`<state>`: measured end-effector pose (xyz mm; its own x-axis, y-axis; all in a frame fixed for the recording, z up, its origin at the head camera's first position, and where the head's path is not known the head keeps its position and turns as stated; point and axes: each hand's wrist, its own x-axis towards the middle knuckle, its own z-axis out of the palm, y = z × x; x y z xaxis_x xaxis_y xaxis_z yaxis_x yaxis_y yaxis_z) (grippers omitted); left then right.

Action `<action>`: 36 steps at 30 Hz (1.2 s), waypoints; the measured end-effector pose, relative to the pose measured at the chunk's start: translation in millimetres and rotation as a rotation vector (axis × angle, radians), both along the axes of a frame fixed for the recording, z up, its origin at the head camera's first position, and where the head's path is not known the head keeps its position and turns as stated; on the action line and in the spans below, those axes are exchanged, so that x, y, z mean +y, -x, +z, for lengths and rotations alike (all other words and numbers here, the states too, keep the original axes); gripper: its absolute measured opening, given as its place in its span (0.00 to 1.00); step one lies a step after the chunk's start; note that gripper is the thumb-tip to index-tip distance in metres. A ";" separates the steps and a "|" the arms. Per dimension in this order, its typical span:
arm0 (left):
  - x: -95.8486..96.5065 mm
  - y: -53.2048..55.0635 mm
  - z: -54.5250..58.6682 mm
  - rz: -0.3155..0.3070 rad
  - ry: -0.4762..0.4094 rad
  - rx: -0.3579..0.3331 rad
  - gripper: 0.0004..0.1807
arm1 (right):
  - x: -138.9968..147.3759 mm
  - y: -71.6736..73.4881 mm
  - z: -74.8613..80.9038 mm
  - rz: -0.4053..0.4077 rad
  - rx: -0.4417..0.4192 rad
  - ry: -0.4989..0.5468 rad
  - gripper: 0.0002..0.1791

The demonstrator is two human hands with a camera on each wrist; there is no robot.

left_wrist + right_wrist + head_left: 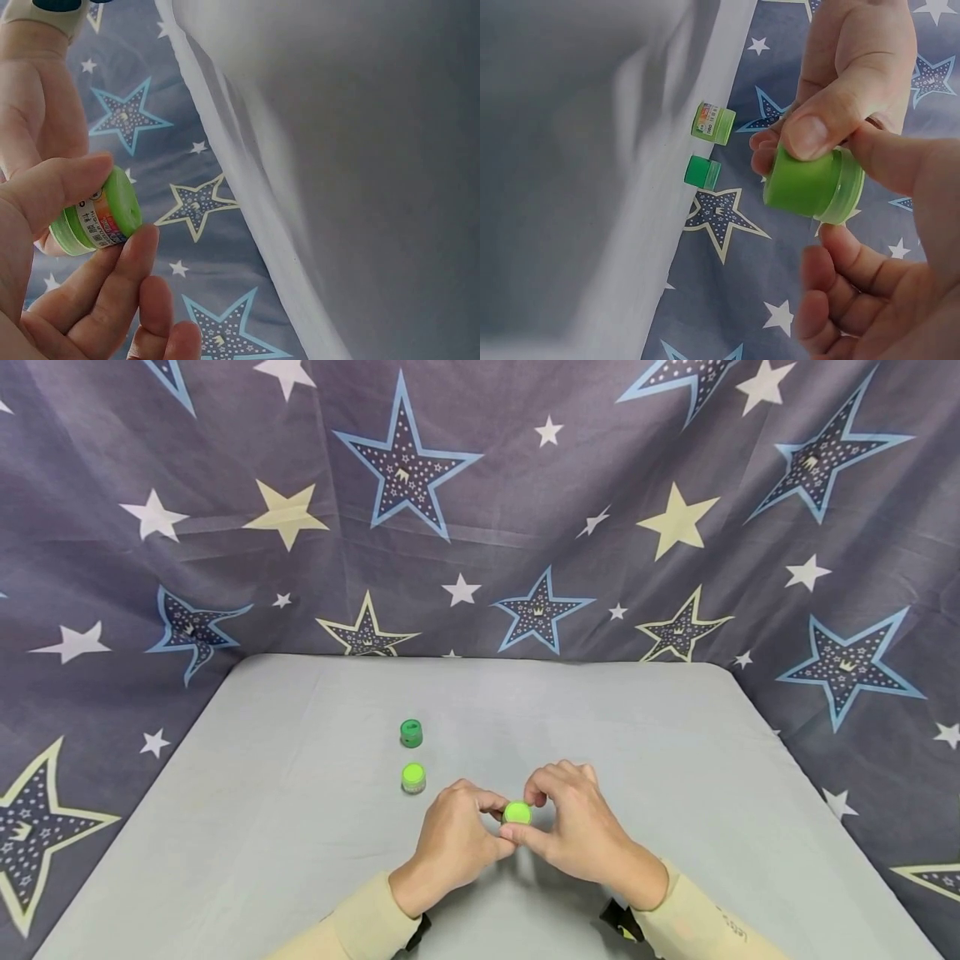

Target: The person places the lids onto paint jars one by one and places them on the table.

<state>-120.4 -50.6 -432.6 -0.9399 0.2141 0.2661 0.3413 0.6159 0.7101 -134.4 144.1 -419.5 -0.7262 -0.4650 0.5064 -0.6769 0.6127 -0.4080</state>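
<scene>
A small light green paint jar (517,812) is between my two hands, held over the front middle of the table. With thumb and fingers my left hand (459,831) grips the jar's body. A printed label shows on the paint jar (103,214) in the left wrist view. My right hand (577,822) has its thumb and index finger at the clear lid (845,187), pinching it at the rim. The lid sits on the body. Farther back and to the left stand a second light green jar (413,778) and a dark green jar (411,733), both upright.
A pale grey cloth covers the table (300,860). Behind and beside it hangs a dark curtain (480,552) with a star pattern. Black wrist straps (621,920) show below the cuffs of the pale yellow sleeves (367,918).
</scene>
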 end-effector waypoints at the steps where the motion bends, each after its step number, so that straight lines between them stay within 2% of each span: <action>1: 0.1 0.0 0.0 -0.001 0.000 0.002 0.11 | -0.1 0.1 -0.1 -0.004 0.001 -0.001 0.25; 13: 0.0 0.6 -0.1 -0.010 -0.002 0.005 0.12 | 0.8 0.3 0.0 -0.011 -0.011 -0.008 0.26; 19: -0.5 1.0 -0.1 -0.010 0.006 -0.002 0.13 | 3.0 -0.1 4.1 0.099 -0.031 0.031 0.20; 24: -0.3 1.1 0.2 -0.011 0.022 0.001 0.12 | 3.8 -0.8 8.1 0.170 -0.069 0.034 0.22; 29: 0.1 1.2 0.6 -0.011 0.024 0.001 0.11 | 4.1 -0.9 7.7 0.171 -0.071 0.037 0.22; 36: 0.2 0.8 1.1 -0.005 0.021 0.000 0.11 | 3.9 -0.2 4.2 0.124 -0.045 0.034 0.18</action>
